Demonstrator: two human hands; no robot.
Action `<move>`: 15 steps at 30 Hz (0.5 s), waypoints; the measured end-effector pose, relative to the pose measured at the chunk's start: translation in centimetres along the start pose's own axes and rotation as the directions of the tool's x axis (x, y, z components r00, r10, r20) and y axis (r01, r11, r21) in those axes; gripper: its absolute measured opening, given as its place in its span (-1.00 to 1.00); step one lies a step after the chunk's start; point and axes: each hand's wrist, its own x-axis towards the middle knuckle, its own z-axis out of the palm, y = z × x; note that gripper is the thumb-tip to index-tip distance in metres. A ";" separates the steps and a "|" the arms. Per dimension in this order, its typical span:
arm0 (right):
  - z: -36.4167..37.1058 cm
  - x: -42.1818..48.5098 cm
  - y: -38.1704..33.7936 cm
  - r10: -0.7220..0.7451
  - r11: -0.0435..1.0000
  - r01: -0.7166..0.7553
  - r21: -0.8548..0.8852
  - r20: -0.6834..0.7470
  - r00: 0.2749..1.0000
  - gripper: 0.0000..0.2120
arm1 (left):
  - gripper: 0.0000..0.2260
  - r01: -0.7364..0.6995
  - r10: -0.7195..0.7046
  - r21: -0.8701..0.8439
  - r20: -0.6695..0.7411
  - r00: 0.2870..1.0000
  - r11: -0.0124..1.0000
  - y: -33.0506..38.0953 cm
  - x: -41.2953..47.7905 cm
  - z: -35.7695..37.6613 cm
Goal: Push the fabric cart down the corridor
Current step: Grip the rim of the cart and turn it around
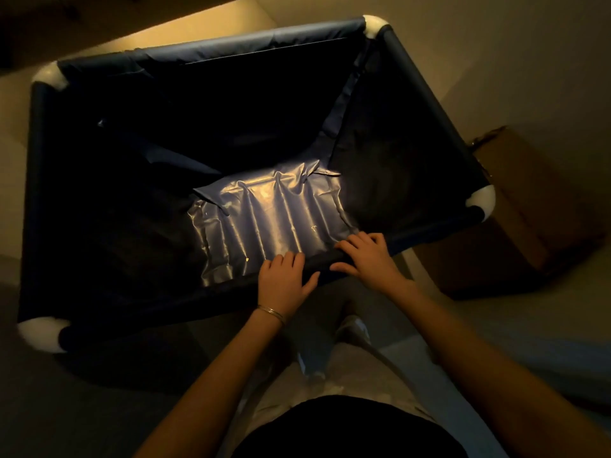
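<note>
In the head view, a dark navy fabric cart with white corner joints is seen from above, directly ahead of the person; a glossy, wrinkled patch is lit inside. Its near rail is gripped by the left hand and right hand. A cardboard box is seen just beside its right corner.

A dim indoor passage, seemingly a back-of-house or storage area. Plain pale walls and a bare floor close in around a dark fabric cart, with a brown cardboard box against the right wall.
</note>
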 end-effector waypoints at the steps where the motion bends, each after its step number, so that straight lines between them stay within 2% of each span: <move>1: -0.1 0.6 0.7 -0.017 1.000 0.017 0.007 -0.001 1.000 -0.53 | -0.63 0.012 -0.012 0.014 -0.003 1.000 1.000 0.3 0.7 0.1; 8: -1.3 5.0 6.2 -0.138 0.990 0.139 -0.032 0.025 0.990 -0.53 | -0.63 0.133 -0.132 0.077 -0.020 0.991 0.988 2.8 5.9 1.1; 12: -2.1 7.5 10.5 -0.177 0.983 0.179 -0.040 0.052 0.983 -0.50 | -0.63 0.194 -0.196 0.076 0.028 0.980 0.978 5.1 9.7 1.5; 15: -3.3 9.7 14.3 -0.201 0.977 0.207 -0.045 0.099 0.974 -0.48 | -0.71 0.239 -0.241 0.039 0.062 0.968 0.970 7.2 13.2 1.6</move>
